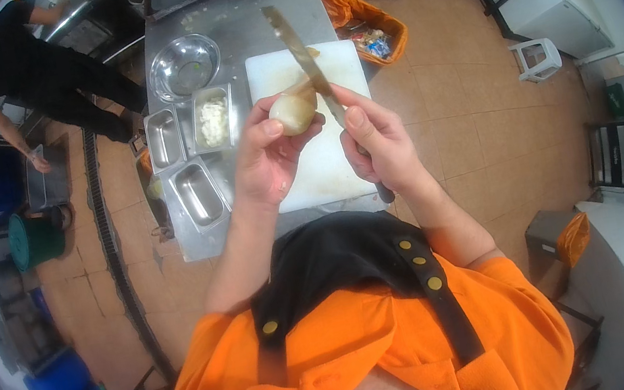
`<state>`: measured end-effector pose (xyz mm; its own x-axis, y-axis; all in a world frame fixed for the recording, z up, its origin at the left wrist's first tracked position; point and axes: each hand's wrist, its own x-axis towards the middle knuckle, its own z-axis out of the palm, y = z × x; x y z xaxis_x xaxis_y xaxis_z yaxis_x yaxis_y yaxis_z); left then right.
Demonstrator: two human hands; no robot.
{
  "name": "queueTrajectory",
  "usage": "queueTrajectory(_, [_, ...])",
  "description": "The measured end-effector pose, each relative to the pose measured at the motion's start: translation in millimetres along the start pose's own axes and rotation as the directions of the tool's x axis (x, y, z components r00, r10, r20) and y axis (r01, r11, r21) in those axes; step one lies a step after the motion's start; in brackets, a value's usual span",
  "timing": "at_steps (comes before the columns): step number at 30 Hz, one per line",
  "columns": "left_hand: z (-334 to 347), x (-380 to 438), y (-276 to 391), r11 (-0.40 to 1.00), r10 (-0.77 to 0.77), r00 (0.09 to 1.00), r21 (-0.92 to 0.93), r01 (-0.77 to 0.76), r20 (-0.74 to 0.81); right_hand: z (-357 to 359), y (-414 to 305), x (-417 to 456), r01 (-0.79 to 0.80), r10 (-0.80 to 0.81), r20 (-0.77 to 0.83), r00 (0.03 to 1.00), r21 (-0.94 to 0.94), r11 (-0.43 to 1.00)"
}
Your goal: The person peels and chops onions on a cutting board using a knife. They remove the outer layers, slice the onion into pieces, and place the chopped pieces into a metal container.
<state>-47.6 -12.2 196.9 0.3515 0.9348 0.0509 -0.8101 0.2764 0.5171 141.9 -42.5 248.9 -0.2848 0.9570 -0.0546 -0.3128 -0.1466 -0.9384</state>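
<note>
Between the fingers of my left hand [267, 153] is a pale, partly peeled onion [293, 113]. A strip of its skin [304, 87] stands out at the top, against the knife. My right hand [378, 138] grips the handle of a long-bladed kitchen knife [298, 50], its blade slanting up and away to the left. Both hands are above a white cutting board [319, 184], where a brownish scrap [313, 52] lies near the far edge. Left of the board, a steel pan [213, 118] contains chopped white pieces.
On the steel table [235, 17] are a metal bowl [185, 68] and two more steel pans [164, 140], [200, 194]. An orange-lined bin [385, 39] stands right of the table. Another person [35, 73] in dark clothes bends at the far left. A white stool [537, 59] is farther right.
</note>
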Motion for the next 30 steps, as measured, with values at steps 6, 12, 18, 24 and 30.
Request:
queueTrajectory(6, [4, 0, 3, 0.989, -0.029, 1.000, -0.143, 0.029, -0.001, -4, -7, -1, -0.188, 0.194, -0.045, 0.980, 0.120, 0.975])
queueTrajectory(12, [13, 1, -2, 0.992, 0.036, 0.972, 0.125, -0.007, -0.232, -4, 1, -5, -0.161, 0.161, 0.010, 0.987, 0.139, 0.977])
queueTrajectory(18, [-16, 1, 11, 0.920, -0.141, 0.990, -0.374, 0.121, -0.026, -19, -7, 3, -0.191, 0.229, -0.101, 0.968, 0.294, 0.936])
queueTrajectory(24, [-14, -2, 15, 0.997, -0.018, 0.999, 0.077, 0.021, -0.043, -12, 3, 7, -0.274, 0.291, -0.101, 0.951, 0.155, 0.949])
queueTrajectory(30, [-40, -20, 30, 0.801, 0.154, 0.924, 0.592, 0.092, -0.351, 19, 28, 20, -0.405, 0.407, 0.157, 0.900, -0.045, 0.913])
